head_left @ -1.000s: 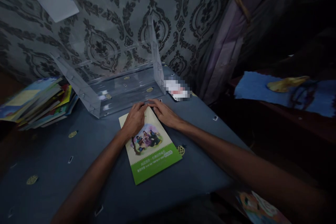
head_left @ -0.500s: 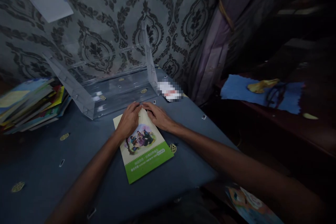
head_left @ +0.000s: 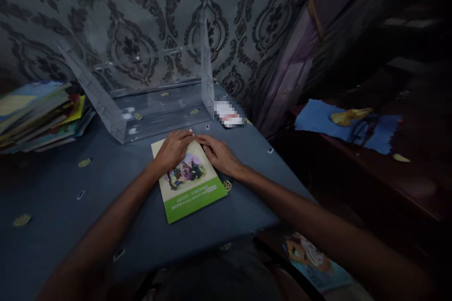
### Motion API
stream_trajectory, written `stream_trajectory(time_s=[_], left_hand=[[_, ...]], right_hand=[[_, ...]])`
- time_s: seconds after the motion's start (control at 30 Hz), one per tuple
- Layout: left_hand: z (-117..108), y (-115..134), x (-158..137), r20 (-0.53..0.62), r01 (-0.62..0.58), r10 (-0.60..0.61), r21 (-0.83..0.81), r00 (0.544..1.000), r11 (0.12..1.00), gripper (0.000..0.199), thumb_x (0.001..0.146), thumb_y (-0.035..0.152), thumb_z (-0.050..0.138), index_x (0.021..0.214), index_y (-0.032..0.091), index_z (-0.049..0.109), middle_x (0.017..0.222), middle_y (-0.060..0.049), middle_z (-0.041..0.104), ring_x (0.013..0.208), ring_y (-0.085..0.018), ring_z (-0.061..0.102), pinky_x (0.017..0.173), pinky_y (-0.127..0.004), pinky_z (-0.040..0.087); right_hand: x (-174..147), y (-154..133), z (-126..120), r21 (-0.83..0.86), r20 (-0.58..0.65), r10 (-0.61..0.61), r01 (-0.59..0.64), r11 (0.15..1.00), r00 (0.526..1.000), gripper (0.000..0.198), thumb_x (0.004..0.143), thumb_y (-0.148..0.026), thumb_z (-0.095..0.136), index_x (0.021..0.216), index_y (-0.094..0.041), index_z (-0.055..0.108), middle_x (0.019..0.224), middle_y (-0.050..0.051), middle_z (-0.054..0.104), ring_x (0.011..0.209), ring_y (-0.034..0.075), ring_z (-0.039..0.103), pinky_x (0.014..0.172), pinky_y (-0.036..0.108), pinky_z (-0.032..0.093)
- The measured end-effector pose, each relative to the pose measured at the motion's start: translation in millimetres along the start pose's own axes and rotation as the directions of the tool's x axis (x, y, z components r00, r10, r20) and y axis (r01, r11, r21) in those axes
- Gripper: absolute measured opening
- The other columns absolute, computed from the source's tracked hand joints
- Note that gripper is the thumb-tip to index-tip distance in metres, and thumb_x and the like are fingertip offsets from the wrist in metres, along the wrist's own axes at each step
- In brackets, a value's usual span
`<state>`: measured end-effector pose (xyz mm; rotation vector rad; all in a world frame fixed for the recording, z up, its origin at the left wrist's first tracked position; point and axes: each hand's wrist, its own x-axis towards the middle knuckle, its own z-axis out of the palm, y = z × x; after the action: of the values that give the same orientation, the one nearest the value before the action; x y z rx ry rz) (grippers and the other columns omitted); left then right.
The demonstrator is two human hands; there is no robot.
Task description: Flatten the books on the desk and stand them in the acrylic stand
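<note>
A book [head_left: 190,201] with a cream and green cover lies on the blue tablecloth, its picture of several figures partly under my left hand. My left hand [head_left: 174,149] rests flat on the upper part of the cover, fingers stretched toward the top right corner. Against that same corner and the right edge is my right hand [head_left: 219,154], its fingers extended and slightly bent, the tips meeting those of the left. Neither hand's fingers wrap round the book. Just beyond the hands stands a clear plastic rack [head_left: 118,124] with upright sides.
A messy stack of books [head_left: 42,117] sits at the left. Right of the rack lies a white, blurred-out item [head_left: 229,115]. Further right, a dark red surface bears a blue cloth [head_left: 314,115] with a yellow object. More colourful books [head_left: 314,263] show below the table's edge [head_left: 229,240].
The view has tipped downward, so table and book appear higher. My left hand has slid a little right across the cover, and my right hand lies slightly more along the book's right edge.
</note>
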<state>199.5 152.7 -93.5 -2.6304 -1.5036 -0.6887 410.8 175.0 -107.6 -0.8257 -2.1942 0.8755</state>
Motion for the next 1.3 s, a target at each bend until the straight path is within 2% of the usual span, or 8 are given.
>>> stream_trajectory(time_s=[0.13,0.37,0.57,0.8,1.13,1.3], left_hand=[[-3.0,0.2,-0.7,-0.007,-0.064,0.064,-0.048,0.998,0.997,0.036,0.094,0.010,0.047,0.119,0.020,0.072,0.124,-0.011,0.071,0.117,-0.024,0.066,0.103,-0.047,0.052],[-5.8,3.0,-5.5,0.015,-0.140,0.142,-0.062,0.990,0.988,0.038,0.092,0.010,0.047,0.119,0.019,0.072,0.124,-0.012,0.071,0.115,-0.023,0.067,0.100,-0.047,0.054],[-13.9,30.0,-21.4,0.073,-0.197,0.207,-0.121,0.976,0.973,0.040,0.094,0.012,0.045,0.124,0.021,0.070,0.128,-0.011,0.070,0.120,-0.023,0.065,0.101,-0.049,0.053],[-18.4,59.1,-36.9,0.055,-0.222,0.235,-0.179,0.970,0.958,0.034,0.099,0.015,0.044,0.121,0.020,0.070,0.125,-0.009,0.072,0.120,-0.022,0.065,0.101,-0.049,0.054],[-22.6,88.7,-52.5,0.040,-0.276,0.294,-0.246,0.955,0.929,0.032,0.099,0.011,0.047,0.120,0.017,0.070,0.126,-0.011,0.071,0.121,-0.025,0.063,0.101,-0.050,0.054],[-30.4,101.5,-54.8,0.062,-0.336,0.362,-0.252,0.930,0.907,0.036,0.097,0.007,0.043,0.123,0.015,0.067,0.125,-0.011,0.071,0.120,-0.024,0.063,0.101,-0.049,0.055]], right_hand=[[-12.8,-4.3,-4.2,0.011,0.020,0.012,-0.012,1.000,1.000,0.041,0.097,-0.015,0.040,0.135,-0.022,0.055,0.134,0.008,0.068,0.126,0.022,0.063,0.109,0.045,0.050],[-39.6,-18.1,-16.2,0.041,0.068,0.006,-0.009,0.999,0.998,0.041,0.098,-0.017,0.039,0.137,-0.020,0.054,0.131,0.009,0.070,0.125,0.023,0.064,0.107,0.046,0.050],[-60.4,-25.0,-23.8,0.051,0.086,-0.008,0.004,0.999,0.996,0.042,0.100,-0.019,0.038,0.139,-0.022,0.053,0.135,0.008,0.068,0.124,0.023,0.064,0.108,0.046,0.050],[-90.1,-35.1,-29.7,0.022,0.086,-0.028,0.026,0.999,0.996,0.042,0.101,-0.020,0.038,0.139,-0.023,0.054,0.133,0.008,0.068,0.124,0.023,0.063,0.107,0.046,0.051],[-122.5,-51.1,-34.4,-0.045,0.041,-0.084,0.085,0.995,0.996,0.040,0.102,-0.016,0.041,0.139,-0.024,0.055,0.124,0.008,0.072,0.115,0.022,0.069,0.097,0.043,0.059],[-138.0,-54.9,-31.9,-0.113,-0.013,-0.163,0.160,0.981,0.987,0.043,0.100,-0.009,0.043,0.139,-0.024,0.054,0.123,0.008,0.072,0.114,0.021,0.068,0.097,0.042,0.059]])
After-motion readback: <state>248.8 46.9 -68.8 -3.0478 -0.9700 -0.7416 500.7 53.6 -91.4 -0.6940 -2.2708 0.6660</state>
